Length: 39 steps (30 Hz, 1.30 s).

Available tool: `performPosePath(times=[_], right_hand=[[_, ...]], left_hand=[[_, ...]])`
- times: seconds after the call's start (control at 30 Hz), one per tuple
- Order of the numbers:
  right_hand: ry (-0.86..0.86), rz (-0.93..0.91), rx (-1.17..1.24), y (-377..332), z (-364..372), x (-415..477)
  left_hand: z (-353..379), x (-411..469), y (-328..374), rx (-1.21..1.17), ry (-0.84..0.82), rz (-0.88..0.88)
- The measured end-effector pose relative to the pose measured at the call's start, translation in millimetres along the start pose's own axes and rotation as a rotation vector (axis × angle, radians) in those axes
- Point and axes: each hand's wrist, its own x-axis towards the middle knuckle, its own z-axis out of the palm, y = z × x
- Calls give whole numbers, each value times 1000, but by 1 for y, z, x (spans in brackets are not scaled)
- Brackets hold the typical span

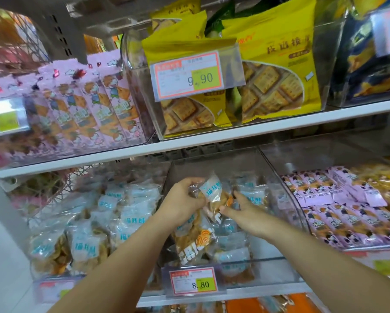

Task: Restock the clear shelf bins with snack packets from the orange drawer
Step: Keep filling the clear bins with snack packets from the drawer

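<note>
Holding one snack packet [212, 192] over the middle clear bin [277, 259], my left hand [182, 202] curls round its nine-o'clock edge and my right hand [243, 211] pinches its four-o'clock corner, likely so I can seat it label-forward; the orange drawer [257, 304] lies at six o'clock.

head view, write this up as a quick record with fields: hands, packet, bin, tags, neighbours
left hand: grips the snack packet from its left side
right hand: pinches the same packet at its lower right
packet look: clear wrap, blue label
middle bin: clear, lower shelf, holds similar packets under the hands
price tag: 8.80, on that bin's front
shelf above: yellow biscuit bags, upper tag reads 9.90
right bin: pink packets
</note>
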Motion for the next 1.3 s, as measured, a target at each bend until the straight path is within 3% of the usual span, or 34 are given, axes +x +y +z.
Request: performPosePath(times=[0.17,0.37,0.47,0.6,0.7,0.8,0.87,1.0,1.13,1.23,1.3], right_hand=[[204,-219,-173,-13,-13,-7],[463,-297,177,-18,-29,-11],[524,-263,189,-19,-32,-16],[497,-284,87,-23,-34,-18],[486,-264,232,-32,-42,-23],[281,-187,500,-34,-44,-30],[144,-133,651,-31,-40,-35],[97,-103,713,-26,-44,-46],[-86,-95,850,-24,-60,-61],[-58,-177,832,-22,-69,-67],[48,-269,667,-18,-76,-67]], left_hand=[[-3,-6,2,16,13,126],[-5,-8,3,21,17,97],[-1,-8,8,47,16,99],[0,-4,23,-6,113,125],[-7,-2,30,-180,232,67],[-9,-2,32,-376,271,-17],[-6,-7,35,-488,198,-58],[5,-28,47,-708,43,-153],[15,-38,55,-864,-123,-179],[19,-44,71,-855,-217,-122],[18,-46,83,-796,-247,-107]])
